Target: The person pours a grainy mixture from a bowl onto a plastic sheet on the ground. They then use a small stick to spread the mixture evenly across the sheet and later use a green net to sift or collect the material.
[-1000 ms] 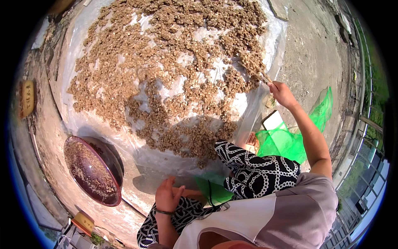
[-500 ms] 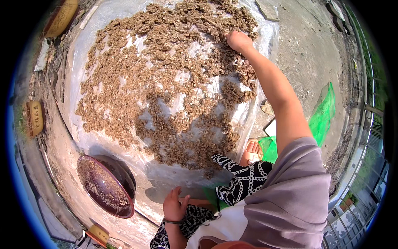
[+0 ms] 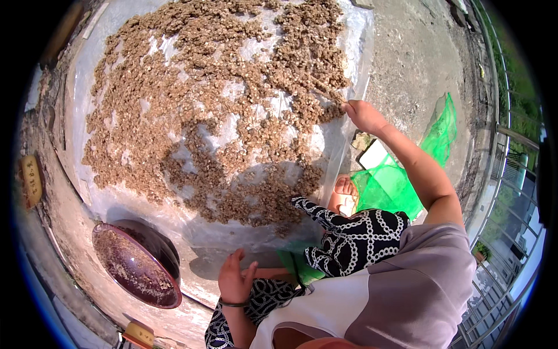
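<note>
Small brown clumps (image 3: 145, 139), like seeds or dried plant bits, lie spread over a clear plastic sheet (image 3: 200, 230) on the ground. At the sheet's right edge my right hand (image 3: 365, 116) is closed around the end of what looks like a thin brown stick (image 3: 329, 95). The stick reaches left into the clumps, and its far end blends in with them. Nothing is in my left hand (image 3: 235, 282), which is held over my knee with fingers apart. Left of it, a dark red basin (image 3: 136, 264) stands tilted, with brown crumbs clinging inside.
Green netting (image 3: 386, 183) lies beside my sandalled foot (image 3: 344, 195), with a pale flat slab (image 3: 373, 154) and a stone (image 3: 361, 140) near it. Yellowish pots (image 3: 31, 180) line the left edge. A metal railing (image 3: 500, 227) runs along the right.
My right hand has drawn back toward me and to the right, pulling the stick through the clumps to the sheet's edge. The view has shifted slightly; my left hand stays over the knee.
</note>
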Demonstrator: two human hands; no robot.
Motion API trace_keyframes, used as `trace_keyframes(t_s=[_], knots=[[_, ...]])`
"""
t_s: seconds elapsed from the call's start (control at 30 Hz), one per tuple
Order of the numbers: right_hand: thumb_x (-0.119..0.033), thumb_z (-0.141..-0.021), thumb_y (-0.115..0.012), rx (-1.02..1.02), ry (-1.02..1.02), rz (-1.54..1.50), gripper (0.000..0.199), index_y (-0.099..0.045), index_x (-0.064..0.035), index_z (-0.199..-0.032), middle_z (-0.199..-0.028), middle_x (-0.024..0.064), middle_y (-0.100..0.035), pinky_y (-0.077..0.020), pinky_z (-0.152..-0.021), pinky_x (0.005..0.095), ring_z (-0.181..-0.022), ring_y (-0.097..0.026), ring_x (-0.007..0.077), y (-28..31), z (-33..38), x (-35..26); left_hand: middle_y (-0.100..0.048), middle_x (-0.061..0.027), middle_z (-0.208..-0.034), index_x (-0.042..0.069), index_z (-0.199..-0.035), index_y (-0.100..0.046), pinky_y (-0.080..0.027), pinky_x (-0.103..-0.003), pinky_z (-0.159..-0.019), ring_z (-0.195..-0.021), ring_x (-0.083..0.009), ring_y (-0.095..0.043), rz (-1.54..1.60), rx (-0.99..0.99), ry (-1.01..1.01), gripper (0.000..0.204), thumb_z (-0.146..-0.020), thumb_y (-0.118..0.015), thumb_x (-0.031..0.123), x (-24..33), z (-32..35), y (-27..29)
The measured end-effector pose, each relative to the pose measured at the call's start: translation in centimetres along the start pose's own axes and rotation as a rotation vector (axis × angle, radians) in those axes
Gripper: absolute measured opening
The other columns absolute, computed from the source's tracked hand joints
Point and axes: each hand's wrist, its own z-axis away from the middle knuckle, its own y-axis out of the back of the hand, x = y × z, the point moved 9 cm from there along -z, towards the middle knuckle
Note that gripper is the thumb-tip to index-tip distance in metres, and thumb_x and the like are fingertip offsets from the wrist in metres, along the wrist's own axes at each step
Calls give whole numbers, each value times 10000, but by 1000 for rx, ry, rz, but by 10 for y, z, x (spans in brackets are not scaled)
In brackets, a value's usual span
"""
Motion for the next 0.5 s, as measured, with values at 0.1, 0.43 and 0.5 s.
trace_keyframes(t_s=[0.1, 0.43, 0.5], knots=[[-410, -1063, -490, -101, 146, 119, 410, -697, -56, -1073, -1013, 244, -726, -526, -909, 533, -993, -678, 449, -44, 42, 8, -698, -188, -1093, 31, -1286, -594, -539, -478, -828, -992, -405, -676, 16, -12, 9, 480, -914, -755, 288, -1, 5, -5], [-395, -1060, -519, 101, 230, 119, 421, -680, -26, -938, -867, 253, -702, -538, -787, 547, -877, -681, 460, 25, 26, -58, -681, -198, -1107, 23, -1279, -590, -532, -485, -827, -985, -413, -667, 37, -11, 25, 477, -928, -735, 313, 2, 10, -5], [-403, -1061, -509, 88, 309, 221, 412, -692, -49, -958, -877, 235, -717, -549, -800, 546, -880, -695, 442, 20, 2, -104, -685, -194, -1108, 30, -1296, -586, -533, -475, -836, -1011, -398, -672, -31, -14, 24, 477, -925, -742, 286, 5, 8, -3]])
